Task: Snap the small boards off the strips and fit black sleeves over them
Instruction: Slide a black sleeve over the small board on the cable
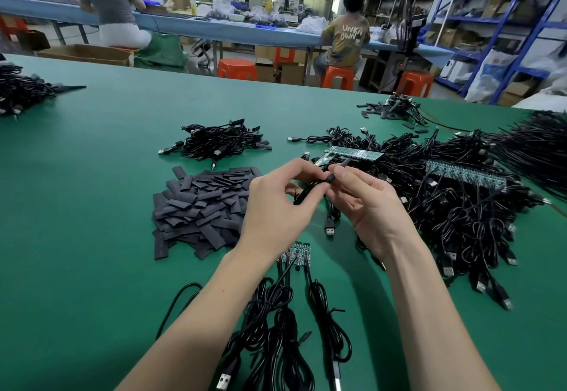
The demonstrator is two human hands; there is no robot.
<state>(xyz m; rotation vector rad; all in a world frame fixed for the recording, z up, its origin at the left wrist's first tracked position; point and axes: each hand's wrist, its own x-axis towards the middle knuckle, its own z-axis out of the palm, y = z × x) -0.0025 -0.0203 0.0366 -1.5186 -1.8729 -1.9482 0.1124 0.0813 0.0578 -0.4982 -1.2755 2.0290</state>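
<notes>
We see both hands raised just above the green table [92, 175], meeting at one black sleeve [310, 189]. The left hand [276, 206] pinches the sleeve's lower part between thumb and curled fingers; the right hand [365, 197] pinches its upper end, where a thin black cable [343, 163] comes out past the fingertips. The sleeve looks flat, matte and dark, tilted up to the right. We cannot tell whether a board sits inside it.

A heap of loose sleeves [199, 206] lies just left of the hands. Below the left wrist, a short strip [296, 254] of small green boards lies on the table, each joined to a coiled cable [276, 323]. Two longer strips [352, 154] [466, 174] rest on a large cable pile [454, 206] to the right. A smaller bundle [221, 142] lies beyond the heap.
</notes>
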